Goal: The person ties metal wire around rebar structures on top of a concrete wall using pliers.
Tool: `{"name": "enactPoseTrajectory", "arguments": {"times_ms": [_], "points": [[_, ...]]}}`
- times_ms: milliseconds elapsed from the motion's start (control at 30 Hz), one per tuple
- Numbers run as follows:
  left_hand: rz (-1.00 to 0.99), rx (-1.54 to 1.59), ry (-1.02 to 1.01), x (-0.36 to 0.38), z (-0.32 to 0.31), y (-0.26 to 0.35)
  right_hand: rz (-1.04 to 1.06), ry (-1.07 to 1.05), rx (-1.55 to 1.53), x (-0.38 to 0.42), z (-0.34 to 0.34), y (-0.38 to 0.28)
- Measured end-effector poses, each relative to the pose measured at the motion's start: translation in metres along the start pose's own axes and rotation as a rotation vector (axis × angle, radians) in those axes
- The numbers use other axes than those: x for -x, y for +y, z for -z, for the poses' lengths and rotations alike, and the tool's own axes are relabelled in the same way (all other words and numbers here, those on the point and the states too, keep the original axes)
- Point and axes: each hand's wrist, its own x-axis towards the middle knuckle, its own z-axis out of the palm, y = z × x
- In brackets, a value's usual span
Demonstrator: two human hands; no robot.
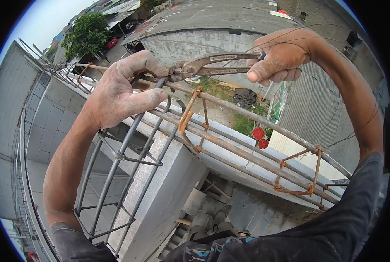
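Grey steel is clasped high above a yard, where a smooth rod (133, 131) is pinched near its upper end between the thumb and fingers of the left hand (118, 91). Beside that end, worn metal pliers (203, 62) are held over the long bars (247, 116), their handles wrapped by the curled fingers of the right hand (282, 59), the thumb laid forward. Whether anything is bitten by the jaws cannot be made out.

Leverage would likely be best gained with the handles gripped near their ends, the jaws seated squarely and the rod braced firmly; fingertips should be kept clear of the bite, since round steel could roll or slip.

The long bars, dull and brown-flecked, are crossed by angular ties (184, 124) coated in orange rust. Below, a ladder-like cage of darker rods is set against a pale, grainy column (169, 187) with sharp edges. Farther out, a crumpled black sheet (244, 98) is seen on patchy ground, overlooked by a ridged grey roof (203, 28).
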Motion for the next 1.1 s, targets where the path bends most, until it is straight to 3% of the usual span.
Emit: {"name": "enactPoseTrajectory", "arguments": {"times_ms": [67,167,233,300,367,467,500,600,733,833,1033,1100], "points": [[0.016,0.041,0.005,0.000,-0.001,0.001,0.026,-0.138,-0.175,-0.009,-0.001,0.015],[0.001,0.048,0.066,0.000,-0.007,0.003,0.105,-0.002,0.033,-0.004,-0.006,0.008],[-0.038,0.041,0.075,0.000,-0.008,0.002,0.045,0.223,0.454,-0.009,-0.010,0.009],[-0.021,0.023,0.059,0.000,-0.006,0.002,0.157,0.552,0.778,-0.012,-0.015,0.014],[0.057,-0.005,0.018,0.002,-0.001,0.004,0.458,0.981,0.989,-0.008,-0.020,0.024],[0.037,0.013,0.015,0.001,-0.001,0.007,0.603,1.073,1.162,-0.013,-0.006,0.046],[0.031,0.012,0.018,0.001,-0.001,0.006,0.701,1.239,1.273,-0.016,-0.006,0.045],[0.000,0.020,0.028,0.001,-0.002,0.002,0.720,1.429,1.448,-0.014,0.002,0.032],[-0.006,0.019,0.027,0.001,-0.002,0.003,0.651,1.277,1.393,-0.017,0.005,0.044],[-0.001,0.013,0.020,0.000,-0.001,0.004,0.435,1.076,1.121,-0.026,0.005,0.042],[0.006,-0.007,0.017,0.000,0.000,0.005,0.101,0.571,0.695,-0.002,-0.004,0.007],[0.023,-0.003,0.006,0.000,-0.001,0.006,0.102,0.376,0.513,0.001,0.003,0.011]]}}
